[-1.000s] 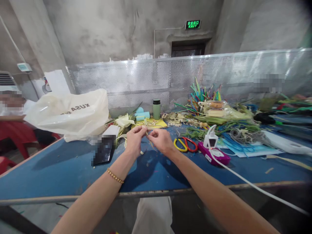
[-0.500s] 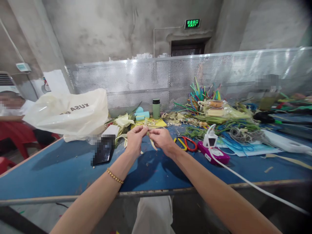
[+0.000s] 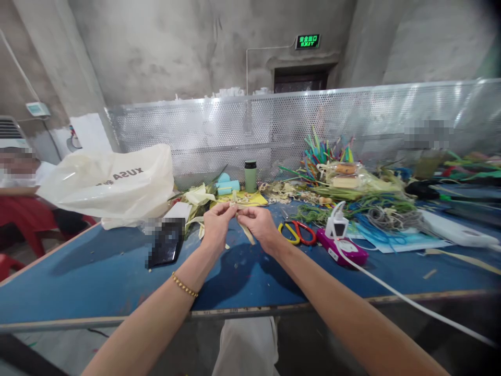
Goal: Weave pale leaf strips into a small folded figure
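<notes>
My left hand [image 3: 217, 221] and my right hand [image 3: 256, 223] meet above the blue table, thumbs and fingertips pinched close together. Between them is a pale, dry strip of husk [image 3: 246, 234], its loose end hanging below the right fingers. The part at the fingertips is small and mostly covered. Both hands are closed on this husk. Just right of the right hand lie scissors [image 3: 297, 233] with one yellow and one red handle. Pale green husk leaves [image 3: 199, 196] lie beyond the left hand.
A phone [image 3: 166, 243] and a white plastic bag [image 3: 113, 180] are on the left. A green bottle [image 3: 250, 176] stands behind the hands. Rightward are a purple power strip [image 3: 344, 249] with a white cable, green cords [image 3: 376, 206] and colourful stems [image 3: 321, 151]. A person sits far left.
The hands stay pinched together in nearly the same place. The hanging strip end has shifted slightly to the right, and the right fingers have moved a little.
</notes>
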Demonstrator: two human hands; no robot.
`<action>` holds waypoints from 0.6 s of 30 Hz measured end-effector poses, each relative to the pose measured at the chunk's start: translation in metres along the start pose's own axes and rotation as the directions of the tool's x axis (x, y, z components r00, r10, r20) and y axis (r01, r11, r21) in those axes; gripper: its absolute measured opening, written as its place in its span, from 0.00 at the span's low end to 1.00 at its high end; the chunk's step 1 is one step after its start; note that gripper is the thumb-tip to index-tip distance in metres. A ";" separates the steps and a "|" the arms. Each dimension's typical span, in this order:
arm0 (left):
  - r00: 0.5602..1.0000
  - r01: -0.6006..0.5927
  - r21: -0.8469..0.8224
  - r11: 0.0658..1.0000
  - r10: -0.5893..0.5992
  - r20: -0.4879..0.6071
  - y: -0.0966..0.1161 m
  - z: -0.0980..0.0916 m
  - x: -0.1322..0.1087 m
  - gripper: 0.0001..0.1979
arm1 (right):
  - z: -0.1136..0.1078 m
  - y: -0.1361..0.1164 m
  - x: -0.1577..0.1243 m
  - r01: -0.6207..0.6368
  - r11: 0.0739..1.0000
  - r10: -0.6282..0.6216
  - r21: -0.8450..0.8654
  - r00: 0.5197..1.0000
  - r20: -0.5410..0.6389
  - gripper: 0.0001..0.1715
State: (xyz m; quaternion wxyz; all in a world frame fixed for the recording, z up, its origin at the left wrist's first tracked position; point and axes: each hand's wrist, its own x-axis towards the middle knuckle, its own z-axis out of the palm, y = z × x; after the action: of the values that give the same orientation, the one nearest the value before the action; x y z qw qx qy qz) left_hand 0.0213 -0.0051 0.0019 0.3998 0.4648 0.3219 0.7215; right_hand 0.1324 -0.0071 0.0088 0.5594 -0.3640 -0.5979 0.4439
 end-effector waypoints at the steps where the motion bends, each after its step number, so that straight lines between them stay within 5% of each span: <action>1: 1.000 -0.001 -0.005 1.000 0.001 0.005 -0.001 0.000 0.000 0.11 | 0.000 0.001 0.000 -0.004 1.000 0.004 0.002 1.000 -0.013 0.10; 14: 0.999 -0.045 0.073 0.996 0.043 0.031 -0.004 0.000 -0.002 0.12 | 0.000 0.005 0.003 -0.100 0.986 0.094 0.134 0.994 0.050 0.10; 18: 0.999 -0.032 0.077 0.997 0.030 0.032 -0.002 0.001 -0.004 0.11 | 0.000 0.010 0.005 -0.108 0.984 0.110 0.141 0.994 -0.012 0.10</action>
State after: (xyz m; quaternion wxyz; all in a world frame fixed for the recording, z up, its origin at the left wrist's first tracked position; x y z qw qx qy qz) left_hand 0.0239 -0.0072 -0.0011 0.3751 0.4958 0.3361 0.7075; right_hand 0.1313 0.0013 0.0016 0.5642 -0.3604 -0.5390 0.5110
